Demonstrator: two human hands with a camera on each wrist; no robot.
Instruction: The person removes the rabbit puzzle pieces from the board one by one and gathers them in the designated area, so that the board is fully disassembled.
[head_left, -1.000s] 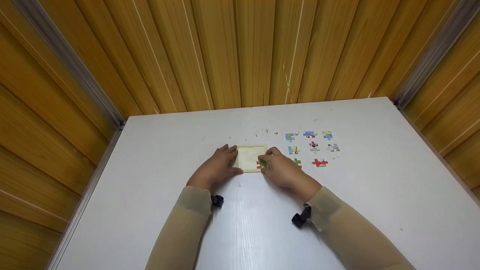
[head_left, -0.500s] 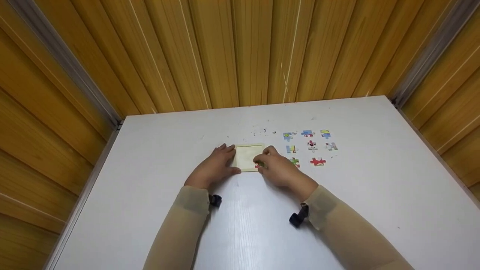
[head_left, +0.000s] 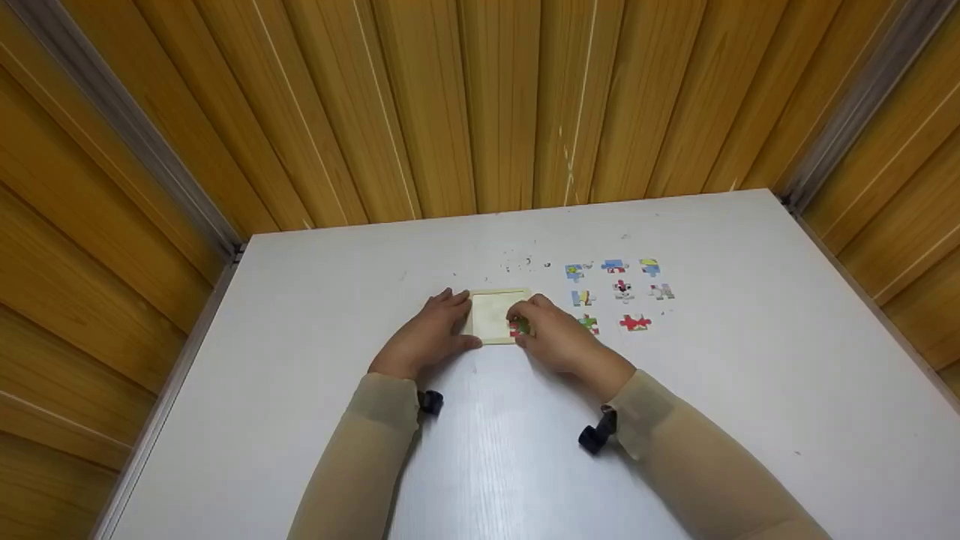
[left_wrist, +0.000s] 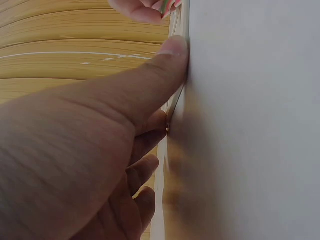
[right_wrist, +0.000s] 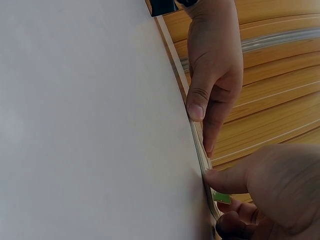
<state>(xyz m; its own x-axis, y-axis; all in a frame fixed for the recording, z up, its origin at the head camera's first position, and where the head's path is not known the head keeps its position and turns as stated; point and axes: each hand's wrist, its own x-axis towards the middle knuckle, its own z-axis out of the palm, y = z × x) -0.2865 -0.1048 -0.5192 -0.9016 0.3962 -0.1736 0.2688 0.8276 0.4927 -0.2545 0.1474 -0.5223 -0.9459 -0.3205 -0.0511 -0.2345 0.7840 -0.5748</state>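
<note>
A shallow square wooden puzzle frame (head_left: 491, 316) lies on the white table. My left hand (head_left: 427, 335) holds its left side, thumb at the near corner and fingers at the far one. In the left wrist view the thumb (left_wrist: 167, 57) presses the frame's edge. My right hand (head_left: 559, 335) pinches a red and green jigsaw piece (head_left: 514, 330) at the frame's near right corner; the fingers cover much of it. From the right wrist, the piece's green part (right_wrist: 221, 198) shows tilted between thumb and fingers. Whether it lies flat in the frame, I cannot tell.
Right of the frame, several jigsaw pieces lie spaced in rows, among them a red piece (head_left: 635, 322), a character piece (head_left: 622, 291) and a partly hidden green piece (head_left: 589, 324). Small dark specks mark the table behind the frame. Wood-patterned walls (head_left: 495, 105) enclose the table.
My right hand has shifted slightly left with the red and green piece, which has turned and tilted a little between the fingers. The left hand stays on the frame.
</note>
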